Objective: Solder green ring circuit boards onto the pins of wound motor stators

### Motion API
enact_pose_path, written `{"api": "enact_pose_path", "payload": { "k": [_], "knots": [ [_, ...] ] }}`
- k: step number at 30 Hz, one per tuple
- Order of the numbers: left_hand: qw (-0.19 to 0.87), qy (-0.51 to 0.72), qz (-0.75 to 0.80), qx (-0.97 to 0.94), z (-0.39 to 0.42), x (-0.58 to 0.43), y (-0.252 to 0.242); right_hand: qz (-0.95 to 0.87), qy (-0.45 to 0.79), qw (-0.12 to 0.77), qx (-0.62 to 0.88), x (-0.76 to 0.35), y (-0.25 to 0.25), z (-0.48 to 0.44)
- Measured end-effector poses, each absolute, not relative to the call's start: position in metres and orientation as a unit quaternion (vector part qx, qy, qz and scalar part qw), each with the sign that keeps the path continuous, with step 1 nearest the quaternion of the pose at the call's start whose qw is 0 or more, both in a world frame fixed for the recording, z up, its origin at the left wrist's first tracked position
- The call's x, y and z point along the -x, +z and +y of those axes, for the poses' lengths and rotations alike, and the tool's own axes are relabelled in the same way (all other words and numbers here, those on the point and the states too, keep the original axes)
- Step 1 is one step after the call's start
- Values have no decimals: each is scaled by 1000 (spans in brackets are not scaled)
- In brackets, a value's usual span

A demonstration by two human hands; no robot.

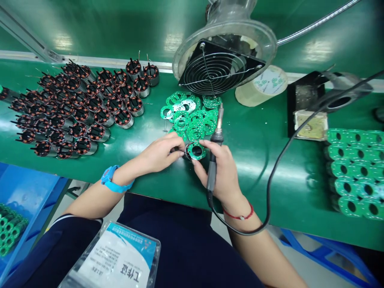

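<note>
A round green circuit board (197,151) with a hole in its middle sits on a motor stator, whose body is mostly hidden beneath it. At its left side my left hand (162,153) is closed, thumb and fingertips pinched at the stator's edge; what lies between them is too small to make out. My right hand (223,170) holds a soldering iron (212,172), tip pointing up and away, while its thumb and a finger touch the board's right side. Just beyond lies a loose pile of green ring-shaped boards (195,122).
Many wound stators (81,112) stand grouped at the left. A fan in a clear hood (222,64) hangs above the boards. Behind it is a tape roll (261,86). An iron stand with a sponge (310,125) and rows of board-topped stators (357,172) occupy the right. The iron's cord (270,188) loops over my right forearm.
</note>
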State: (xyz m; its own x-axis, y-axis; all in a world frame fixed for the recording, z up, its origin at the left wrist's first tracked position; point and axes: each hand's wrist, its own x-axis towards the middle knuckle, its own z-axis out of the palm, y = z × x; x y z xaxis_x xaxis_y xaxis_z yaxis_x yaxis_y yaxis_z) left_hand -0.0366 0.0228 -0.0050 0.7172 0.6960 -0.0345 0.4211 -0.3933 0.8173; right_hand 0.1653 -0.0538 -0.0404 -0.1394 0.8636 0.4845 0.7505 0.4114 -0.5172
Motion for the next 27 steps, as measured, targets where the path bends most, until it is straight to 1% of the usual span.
{"api": "enact_pose_path", "payload": {
  "k": [6,10,13,17,22,27],
  "knots": [
    [499,202,390,-747,22,28,-2,-770,42,353,530,-158,-35,-55],
    [499,203,413,-734,19,25,-1,-799,33,373,470,-152,-27,-56],
    [493,206,417,-735,18,24,-1,-816,7,366,448,-150,-23,-56],
    [507,208,430,-718,19,25,-3,-797,-6,358,485,-151,-22,-56],
    [562,214,440,-667,18,23,-7,-772,50,380,506,-152,-25,-59],
    [588,233,434,-641,18,19,-11,-725,67,389,564,-150,-32,-61]
  ]
}}
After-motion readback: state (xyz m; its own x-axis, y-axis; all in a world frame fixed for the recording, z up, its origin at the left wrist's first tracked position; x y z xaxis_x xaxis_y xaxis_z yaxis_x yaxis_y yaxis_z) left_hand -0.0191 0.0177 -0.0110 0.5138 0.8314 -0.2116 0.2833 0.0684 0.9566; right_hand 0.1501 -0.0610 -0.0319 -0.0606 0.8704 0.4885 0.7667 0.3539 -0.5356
